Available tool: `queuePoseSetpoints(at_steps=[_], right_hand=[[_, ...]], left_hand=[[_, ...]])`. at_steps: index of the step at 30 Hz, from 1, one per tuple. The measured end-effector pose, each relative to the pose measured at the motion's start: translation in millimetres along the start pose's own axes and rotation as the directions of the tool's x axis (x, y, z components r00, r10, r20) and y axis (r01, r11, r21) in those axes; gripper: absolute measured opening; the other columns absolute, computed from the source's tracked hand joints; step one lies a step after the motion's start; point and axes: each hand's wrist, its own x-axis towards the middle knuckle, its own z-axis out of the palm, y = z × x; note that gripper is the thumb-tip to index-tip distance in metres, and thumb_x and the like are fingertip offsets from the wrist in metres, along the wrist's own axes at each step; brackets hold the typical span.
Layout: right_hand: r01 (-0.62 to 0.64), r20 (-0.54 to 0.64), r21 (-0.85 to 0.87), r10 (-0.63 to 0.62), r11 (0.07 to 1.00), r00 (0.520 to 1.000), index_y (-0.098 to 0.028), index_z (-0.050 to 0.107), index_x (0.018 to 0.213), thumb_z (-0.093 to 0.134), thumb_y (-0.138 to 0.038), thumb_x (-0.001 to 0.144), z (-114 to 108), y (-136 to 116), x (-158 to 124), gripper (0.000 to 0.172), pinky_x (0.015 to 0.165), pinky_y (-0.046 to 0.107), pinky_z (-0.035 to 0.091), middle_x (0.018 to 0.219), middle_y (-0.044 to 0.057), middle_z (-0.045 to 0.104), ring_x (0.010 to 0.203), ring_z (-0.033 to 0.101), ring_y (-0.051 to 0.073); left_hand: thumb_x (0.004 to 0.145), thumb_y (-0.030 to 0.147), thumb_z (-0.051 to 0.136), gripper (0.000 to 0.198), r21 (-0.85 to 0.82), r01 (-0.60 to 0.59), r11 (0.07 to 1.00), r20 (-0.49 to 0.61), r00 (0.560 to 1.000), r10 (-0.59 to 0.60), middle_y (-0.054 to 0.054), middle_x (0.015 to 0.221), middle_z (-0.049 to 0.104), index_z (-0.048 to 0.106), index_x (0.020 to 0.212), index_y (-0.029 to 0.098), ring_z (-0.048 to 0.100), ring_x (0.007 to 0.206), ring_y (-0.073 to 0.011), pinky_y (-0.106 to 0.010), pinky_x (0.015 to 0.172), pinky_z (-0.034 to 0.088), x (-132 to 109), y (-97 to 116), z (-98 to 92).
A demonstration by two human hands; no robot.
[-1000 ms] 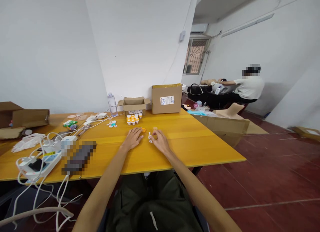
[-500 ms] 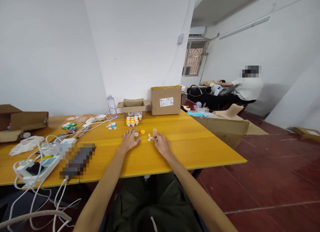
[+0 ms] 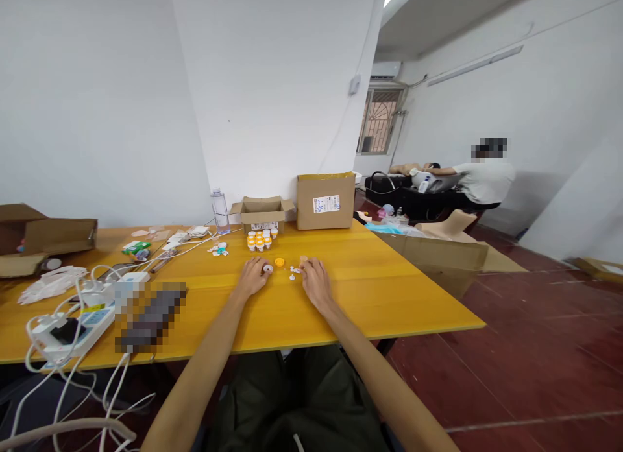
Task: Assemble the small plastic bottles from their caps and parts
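My left hand (image 3: 252,277) rests on the table with thumb and fingers closed on a small white round part (image 3: 267,268) with a dark centre. Beside it lies an orange cap (image 3: 279,262). My right hand (image 3: 316,281) is curled, fingertips together at a small clear piece (image 3: 303,261); what they pinch is too small to make out. Just left of those fingertips lie tiny white printed pieces (image 3: 294,270), with a small white part (image 3: 292,277) nearer me. Several white-and-orange capped small containers (image 3: 259,242) stand grouped farther back.
An open small carton (image 3: 263,213) and a closed cardboard box (image 3: 326,202) stand at the back. A clear bottle (image 3: 220,212) is by the wall. On the left are a power strip (image 3: 104,316), cables and an open box (image 3: 61,236). Another person (image 3: 487,179) sits far right.
My left thumb has drawn in from a spread position onto the white round part. My right fingers have shifted slightly around the small pieces. The view has tilted up a little.
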Motion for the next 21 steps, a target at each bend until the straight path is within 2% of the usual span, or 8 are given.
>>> queuePoseSetpoints(at_steps=[3, 5, 14, 21], right_hand=[[0.134, -0.044, 0.027, -0.133, 0.991, 0.990, -0.024, 0.070, 0.093, 0.055, -0.015, 0.090, 4, 2, -1, 0.018, 0.082, 0.037, 0.046, 0.109, 0.010, 0.063, 0.098, 0.056, 0.025], [0.178, -0.037, 0.037, -0.176, 0.983, 0.984, -0.024, 0.071, 0.091, 0.058, -0.017, 0.090, 8, 3, -1, 0.015, 0.082, 0.038, 0.046, 0.111, 0.010, 0.062, 0.101, 0.054, 0.026], [0.307, -0.023, 0.098, -0.307, 0.947, 0.952, -0.025, 0.071, 0.084, 0.064, -0.018, 0.088, 19, 7, 1, 0.011, 0.081, 0.038, 0.045, 0.110, 0.010, 0.062, 0.105, 0.053, 0.026], [0.349, 0.044, 0.188, -0.363, 0.918, 0.931, -0.026, 0.072, 0.088, 0.064, -0.021, 0.090, 16, 2, -1, 0.010, 0.090, 0.041, 0.045, 0.112, 0.008, 0.062, 0.108, 0.053, 0.024]], left_hand=[[0.090, 0.027, 0.058, 0.014, -0.027, -0.035, 0.999, -0.055, 0.998, 0.033, -0.005, 0.096, 0.069, 0.067, 0.100, 0.024, 0.062, 0.098, -0.0246, -0.037, 0.090, 0.047, 0, -2, 1.9], [0.091, 0.029, 0.056, 0.015, -0.042, -0.067, 0.997, -0.088, 0.994, 0.064, -0.005, 0.097, 0.069, 0.066, 0.101, 0.024, 0.062, 0.098, -0.0241, -0.037, 0.090, 0.047, 0, -2, 1.7], [0.092, 0.027, 0.054, 0.014, -0.066, -0.249, 0.966, -0.149, 0.960, 0.237, -0.004, 0.095, 0.068, 0.064, 0.101, 0.024, 0.063, 0.094, -0.0216, -0.036, 0.089, 0.049, -5, 14, -4.6], [0.091, 0.028, 0.055, 0.019, -0.075, -0.333, 0.940, -0.138, 0.937, 0.321, -0.005, 0.099, 0.068, 0.062, 0.108, 0.024, 0.063, 0.096, -0.0229, -0.038, 0.089, 0.049, -12, 25, -5.5]])
